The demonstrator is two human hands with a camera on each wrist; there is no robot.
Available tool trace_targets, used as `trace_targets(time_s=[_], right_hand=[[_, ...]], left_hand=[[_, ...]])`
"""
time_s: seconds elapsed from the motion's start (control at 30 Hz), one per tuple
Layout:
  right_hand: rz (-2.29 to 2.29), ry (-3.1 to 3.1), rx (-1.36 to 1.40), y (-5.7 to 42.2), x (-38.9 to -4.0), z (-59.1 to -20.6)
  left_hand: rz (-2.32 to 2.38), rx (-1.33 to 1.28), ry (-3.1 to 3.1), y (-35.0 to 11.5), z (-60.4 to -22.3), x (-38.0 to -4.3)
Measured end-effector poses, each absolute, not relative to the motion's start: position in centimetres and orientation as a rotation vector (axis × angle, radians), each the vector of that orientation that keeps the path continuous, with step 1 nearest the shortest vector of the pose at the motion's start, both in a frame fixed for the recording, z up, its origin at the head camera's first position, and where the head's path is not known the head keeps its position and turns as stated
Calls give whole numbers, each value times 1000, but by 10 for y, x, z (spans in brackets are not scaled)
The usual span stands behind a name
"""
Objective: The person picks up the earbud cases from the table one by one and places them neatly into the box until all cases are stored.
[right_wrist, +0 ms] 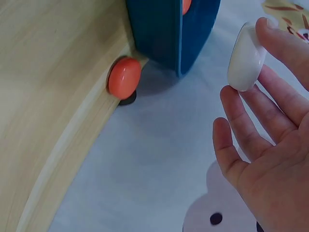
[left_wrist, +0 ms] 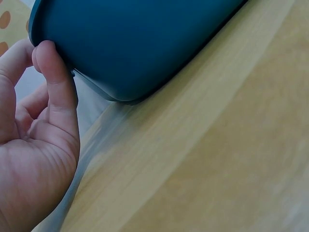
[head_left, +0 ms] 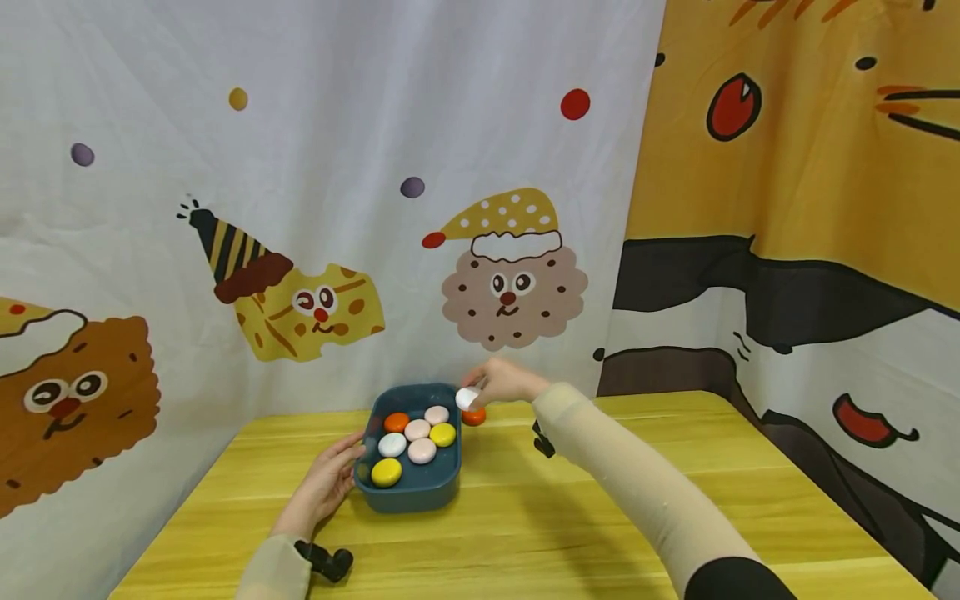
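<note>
A dark blue rectangular bin (head_left: 416, 497) stands at the table's far edge, with several smooth rounded discs lying in it: pink, yellow (head_left: 386, 472), orange (head_left: 397, 422) and white (head_left: 392, 445). My left hand (head_left: 328, 478) holds the bin's left side, its bent fingers right at the rim in the left wrist view. At the bin's far right corner, my right hand (head_left: 504, 382) pinches another white disc (right_wrist: 247, 58) between thumb and fingertips, raised above the table. Beneath that hand, an orange disc (right_wrist: 124, 78) sits on the table outside the bin.
The yellow wood-grain table (head_left: 570, 517) ends just behind the bin. A white cloth printed with cartoon figures (head_left: 337, 167) hangs along its back, and a yellow printed one (head_left: 810, 183) hangs at the right.
</note>
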State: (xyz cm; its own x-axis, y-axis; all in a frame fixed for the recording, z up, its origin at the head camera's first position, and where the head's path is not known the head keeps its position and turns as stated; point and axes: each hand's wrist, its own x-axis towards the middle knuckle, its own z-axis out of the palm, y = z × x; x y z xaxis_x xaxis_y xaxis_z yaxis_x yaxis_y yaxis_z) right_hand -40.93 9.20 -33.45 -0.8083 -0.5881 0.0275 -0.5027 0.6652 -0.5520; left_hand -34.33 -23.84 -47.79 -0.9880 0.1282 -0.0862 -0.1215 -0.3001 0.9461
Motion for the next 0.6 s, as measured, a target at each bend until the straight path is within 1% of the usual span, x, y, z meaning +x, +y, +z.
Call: trace_targets(time_s=[0.2,0.6], right_hand=[[-824,2681,-907,78,-404,-339],[-734,2631,-1015,56,-403,-349]], left_hand=[[2404,-2,1775,-238,-478,-342],[2407,-23,1757,-239,-477,-344]])
